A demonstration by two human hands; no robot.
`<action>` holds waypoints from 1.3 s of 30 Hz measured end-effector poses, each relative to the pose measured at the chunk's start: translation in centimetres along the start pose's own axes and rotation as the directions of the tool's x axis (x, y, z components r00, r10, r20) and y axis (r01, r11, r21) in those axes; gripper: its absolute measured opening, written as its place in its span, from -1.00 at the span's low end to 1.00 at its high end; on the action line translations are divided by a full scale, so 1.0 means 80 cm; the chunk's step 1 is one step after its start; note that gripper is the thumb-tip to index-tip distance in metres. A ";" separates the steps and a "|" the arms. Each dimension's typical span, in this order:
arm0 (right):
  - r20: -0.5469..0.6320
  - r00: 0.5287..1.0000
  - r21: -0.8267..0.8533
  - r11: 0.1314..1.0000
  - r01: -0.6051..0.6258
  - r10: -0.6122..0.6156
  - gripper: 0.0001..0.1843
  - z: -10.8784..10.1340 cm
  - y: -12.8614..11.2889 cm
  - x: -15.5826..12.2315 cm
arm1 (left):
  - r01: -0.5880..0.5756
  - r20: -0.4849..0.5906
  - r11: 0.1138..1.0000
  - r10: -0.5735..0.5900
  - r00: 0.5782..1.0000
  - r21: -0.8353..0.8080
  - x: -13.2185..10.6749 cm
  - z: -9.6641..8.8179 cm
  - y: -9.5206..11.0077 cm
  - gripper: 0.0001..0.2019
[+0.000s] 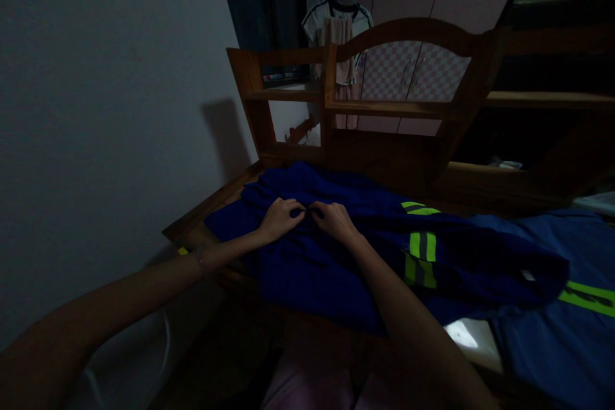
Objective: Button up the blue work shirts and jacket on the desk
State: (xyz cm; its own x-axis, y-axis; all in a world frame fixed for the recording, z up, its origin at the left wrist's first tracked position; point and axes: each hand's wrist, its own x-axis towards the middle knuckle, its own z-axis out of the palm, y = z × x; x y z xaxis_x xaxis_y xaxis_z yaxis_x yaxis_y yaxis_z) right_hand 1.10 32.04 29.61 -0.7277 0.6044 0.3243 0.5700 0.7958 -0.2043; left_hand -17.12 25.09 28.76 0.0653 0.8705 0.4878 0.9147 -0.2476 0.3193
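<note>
Head view: garment (312,275) lies rumpled on the table (199,234). Left hand (282,218) and right hand (335,219) are nearly closed, thumb and finger apparently pinching its cloth; exact part too dim to confirm. Advisable: level pinches, light tension, surrounding folds slack.

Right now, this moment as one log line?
left hand: pinching blue garment | right hand: pinching same garment, close by | lighter-blue cloth: at right
</note>
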 end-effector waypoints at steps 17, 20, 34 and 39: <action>0.044 0.999 0.571 0.821 -0.023 -0.002 -0.74 -0.008 -0.001 -0.002 | -0.387 0.175 0.894 0.354 0.919 0.227 -0.004 -0.039 -0.005 -0.80; 0.179 0.984 0.636 0.763 -0.112 -0.005 -0.57 -0.003 0.003 0.000 | -0.441 0.288 0.849 0.362 0.887 0.292 -0.008 -0.059 -0.024 -0.71; 0.318 0.944 0.687 0.665 -0.294 0.089 -0.48 -0.002 -0.004 -0.002 | -0.167 0.464 0.985 0.165 0.870 -0.038 0.032 -0.061 -0.133 -0.75; 0.296 0.953 0.687 0.680 -0.257 0.061 -0.47 0.004 0.000 -0.002 | -0.232 0.545 0.971 0.229 0.806 -0.066 0.040 -0.065 -0.149 -0.84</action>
State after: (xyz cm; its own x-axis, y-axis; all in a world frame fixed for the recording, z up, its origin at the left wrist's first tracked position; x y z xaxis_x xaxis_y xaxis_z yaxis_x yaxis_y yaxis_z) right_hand 1.06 31.94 29.28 -0.7720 0.6353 0.0231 0.3125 0.4110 -0.8564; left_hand -29.89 28.60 30.75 0.4800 0.8770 0.0235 0.8464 -0.4699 0.2506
